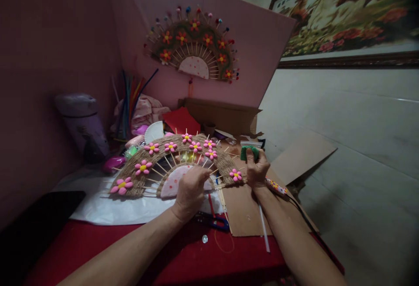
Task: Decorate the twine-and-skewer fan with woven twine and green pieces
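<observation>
A handmade fan (pixel 163 153) of twine wound over thin sticks stands tilted up in front of me. Pink flowers with yellow centres dot its band, and a white half-round with red spots forms its base. My left hand (pixel 191 190) is closed at the fan's base, its fingers around the sticks there. Beyond the fan's right end, my right hand (pixel 257 168) is closed on a dark green piece (pixel 249 152), pinched between thumb and fingers. Whether that piece is clay or cloth I cannot tell.
Blue-handled scissors (pixel 212 221) and a clear gem (pixel 204 239) lie on the red cloth (pixel 163 255). Cardboard (pixel 247 216) bears a glue stick (pixel 264 229); a patterned corded tool (pixel 276 186) is beside my right wrist. Another fan (pixel 194 43) hangs on the pink board behind.
</observation>
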Tool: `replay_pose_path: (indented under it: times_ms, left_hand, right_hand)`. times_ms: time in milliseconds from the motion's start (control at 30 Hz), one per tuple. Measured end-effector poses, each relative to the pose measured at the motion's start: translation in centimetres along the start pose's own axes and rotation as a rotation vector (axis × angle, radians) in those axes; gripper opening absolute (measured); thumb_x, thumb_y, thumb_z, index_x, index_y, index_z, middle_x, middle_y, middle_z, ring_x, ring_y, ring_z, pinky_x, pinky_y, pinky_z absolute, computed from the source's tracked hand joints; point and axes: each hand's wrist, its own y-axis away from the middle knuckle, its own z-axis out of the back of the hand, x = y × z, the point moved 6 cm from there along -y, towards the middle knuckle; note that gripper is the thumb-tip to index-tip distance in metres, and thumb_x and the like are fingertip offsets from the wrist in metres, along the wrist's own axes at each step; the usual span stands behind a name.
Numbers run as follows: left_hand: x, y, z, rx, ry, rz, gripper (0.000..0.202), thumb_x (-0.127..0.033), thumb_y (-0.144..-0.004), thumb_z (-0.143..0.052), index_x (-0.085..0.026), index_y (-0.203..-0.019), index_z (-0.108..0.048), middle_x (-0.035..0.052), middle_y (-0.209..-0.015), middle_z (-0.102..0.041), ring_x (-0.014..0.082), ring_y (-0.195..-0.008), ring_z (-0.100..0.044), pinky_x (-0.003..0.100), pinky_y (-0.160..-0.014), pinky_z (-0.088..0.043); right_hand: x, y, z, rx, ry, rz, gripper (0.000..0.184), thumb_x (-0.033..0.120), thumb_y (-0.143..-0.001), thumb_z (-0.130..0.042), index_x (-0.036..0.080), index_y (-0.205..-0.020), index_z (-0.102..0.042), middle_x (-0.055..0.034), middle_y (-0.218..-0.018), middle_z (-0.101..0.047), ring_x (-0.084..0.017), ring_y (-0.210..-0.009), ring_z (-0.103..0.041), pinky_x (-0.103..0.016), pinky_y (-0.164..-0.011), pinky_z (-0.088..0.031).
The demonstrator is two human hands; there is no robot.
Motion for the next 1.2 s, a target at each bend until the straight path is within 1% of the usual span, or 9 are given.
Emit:
replay_pose_path:
  times_ms: [100,167,300,400,500,600,700,1033,1200]
  left_hand:
    - [0.0,-0.1,0.0,0.004,-0.011,0.023,0.006,-0.016,-0.085,-0.055,-0.017,-0.079,-0.056,0.0035,-0.073,-0.06,0.0154,-0.07,-0.054,0.028,-0.064,-0.043]
    - [-0.2,-0.1,0.1,0.002,-0.029,0.041,0.015,-0.023,-0.082,-0.061,-0.018,-0.072,-0.053,0.0018,-0.068,-0.056,0.0146,-0.064,-0.05,0.027,-0.06,-0.04]
    - [-0.6,-0.1,0.2,0.019,-0.068,0.04,0.024,-0.028,-0.088,-0.052,-0.018,-0.066,-0.049,0.001,-0.062,-0.051,0.0142,-0.061,-0.047,0.027,-0.059,-0.038]
    - [-0.3,0.1,0.1,0.02,-0.069,0.048,0.021,-0.021,-0.091,-0.044,-0.017,-0.073,-0.054,0.0018,-0.064,-0.053,0.0144,-0.062,-0.048,0.027,-0.06,-0.039]
    - [0.1,0.3,-0.2,0.019,-0.02,0.055,0.016,-0.015,-0.09,-0.043,-0.017,-0.083,-0.057,0.0012,-0.064,-0.056,0.0143,-0.063,-0.05,0.027,-0.061,-0.04]
    - [0.4,0.3,-0.4,0.018,0.007,0.088,0.009,-0.018,-0.084,-0.056,-0.017,-0.075,-0.056,0.0008,-0.065,-0.057,0.0134,-0.062,-0.05,0.027,-0.059,-0.04]
    - [0.5,0.2,-0.2,-0.01,0.001,0.129,0.018,-0.024,-0.077,-0.067,-0.018,-0.067,-0.053,-0.001,-0.062,-0.055,0.0114,-0.057,-0.047,0.025,-0.054,-0.038]
    - [0.4,0.0,0.1,-0.025,-0.007,0.148,0.02,-0.028,-0.076,-0.069,-0.017,-0.064,-0.056,-0.0031,-0.056,-0.054,0.0094,-0.052,-0.046,0.023,-0.051,-0.037]
    - [0.4,0.0,0.0,0.0,0.013,0.122,0.015,-0.025,-0.083,-0.06,-0.017,-0.07,-0.059,-0.0004,-0.061,-0.06,0.0112,-0.057,-0.053,0.024,-0.056,-0.041]
  right_hand:
    - [0.0,0.0,0.0,0.002,0.013,0.004,0.037,0.052,-0.083,-0.053,0.015,-0.079,-0.057,0.0021,-0.062,-0.052,-0.012,-0.056,-0.048,-0.024,-0.056,-0.038]
    - [-0.2,0.0,0.0,-0.004,0.03,0.003,0.038,0.053,-0.083,-0.053,0.015,-0.078,-0.057,0.0019,-0.061,-0.052,-0.012,-0.056,-0.048,-0.024,-0.056,-0.038]
    - [-0.4,0.0,0.1,-0.013,0.047,0.005,0.037,0.052,-0.082,-0.054,0.015,-0.077,-0.058,0.0026,-0.059,-0.051,-0.012,-0.054,-0.046,-0.024,-0.054,-0.037]
    - [-0.3,0.0,0.1,-0.013,0.047,0.005,0.038,0.052,-0.082,-0.054,0.015,-0.076,-0.058,0.0025,-0.059,-0.051,-0.012,-0.054,-0.047,-0.024,-0.054,-0.037]
    - [-0.1,0.1,0.1,-0.007,0.03,0.002,0.037,0.052,-0.082,-0.055,0.015,-0.077,-0.058,0.0022,-0.06,-0.052,-0.012,-0.055,-0.048,-0.024,-0.055,-0.038]
    - [0.0,0.1,0.1,-0.007,0.022,0.01,0.037,0.051,-0.082,-0.055,0.015,-0.077,-0.058,0.0025,-0.06,-0.051,-0.012,-0.054,-0.047,-0.024,-0.055,-0.037]
    - [0.0,0.1,0.1,-0.012,0.03,0.016,0.037,0.052,-0.082,-0.055,0.016,-0.076,-0.057,0.0025,-0.059,-0.05,-0.012,-0.055,-0.045,-0.024,-0.055,-0.037]
    - [0.5,0.0,0.0,0.009,0.04,0.013,0.037,0.052,-0.082,-0.053,0.016,-0.076,-0.057,0.0025,-0.057,-0.051,-0.012,-0.053,-0.046,-0.024,-0.054,-0.037]
    - [0.4,0.0,-0.1,0.016,0.046,0.013,0.038,0.052,-0.083,-0.053,0.015,-0.075,-0.059,0.0016,-0.059,-0.053,-0.012,-0.056,-0.047,-0.023,-0.054,-0.037]
